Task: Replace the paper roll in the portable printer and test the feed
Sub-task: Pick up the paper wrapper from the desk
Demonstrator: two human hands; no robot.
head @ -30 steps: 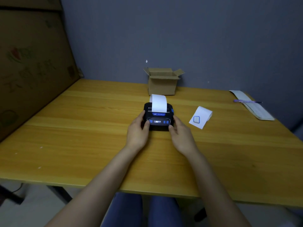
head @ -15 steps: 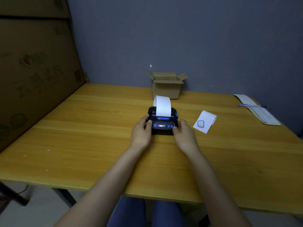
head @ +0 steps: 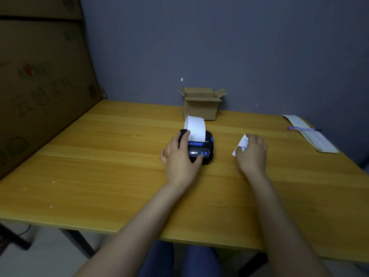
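A portable printer (head: 199, 147) sits mid-tabletop (head: 119, 176) with a curl of white paper (head: 195, 127) standing out of its top slot, as a person works at replacing the roll and testing the feed. The risk from here, by the look of it: the loose curl could be creased or tugged askew by the fingers beside it, and a printer steadied by one hand alone could skid on the smooth wood if a button is pressed hard. The left hand (head: 179, 156) lies over the printer's left side, fingers spread and relaxed, thumb resting near the lit front panel, fingertips touching the edge of the paper curl; it steadies rather than grips. The right hand (head: 252, 151) is well apart from the printer, loosely curled over a small white slip (head: 240, 145) marked in blue; whether it has pinched the slip cannot be told. An open cardboard box (head: 201, 102) stands behind the printer
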